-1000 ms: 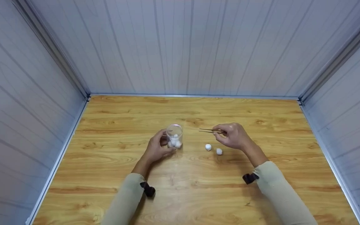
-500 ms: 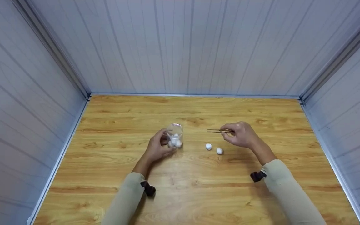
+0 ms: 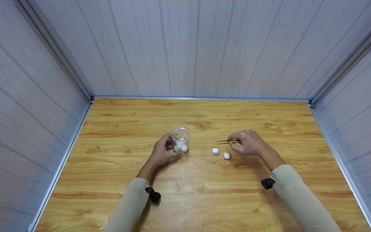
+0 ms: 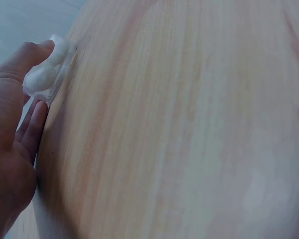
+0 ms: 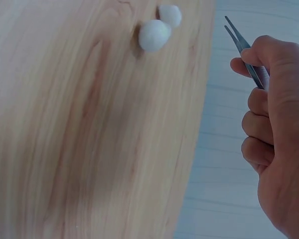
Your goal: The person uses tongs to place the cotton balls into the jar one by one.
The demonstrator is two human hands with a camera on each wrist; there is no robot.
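A clear glass cup [image 3: 180,135] stands upright on the wooden table, with several white cotton balls [image 4: 42,77] inside it. My left hand [image 3: 163,152] holds the cup from its left side, thumb at the near side. Metal tweezers [image 5: 239,42] are pinched between the thumb and fingers of my right hand [image 3: 248,142]. Their tips point left, slightly apart, with nothing between them. Just in front of the tweezers lie two loose cotton balls on the table, one on the left [image 3: 215,151] and one on the right [image 3: 226,156].
The wood-grain table [image 3: 179,199] is bounded by a pale panel wall [image 3: 185,48] at the back and more panels on both sides. A black wrist camera [image 3: 153,195] sits on the left sleeve, another [image 3: 268,183] on the right.
The right hand has moved to the right with the tweezers, then come slightly nearer and lower toward the two loose cotton balls. The left hand and cup have stayed in place.
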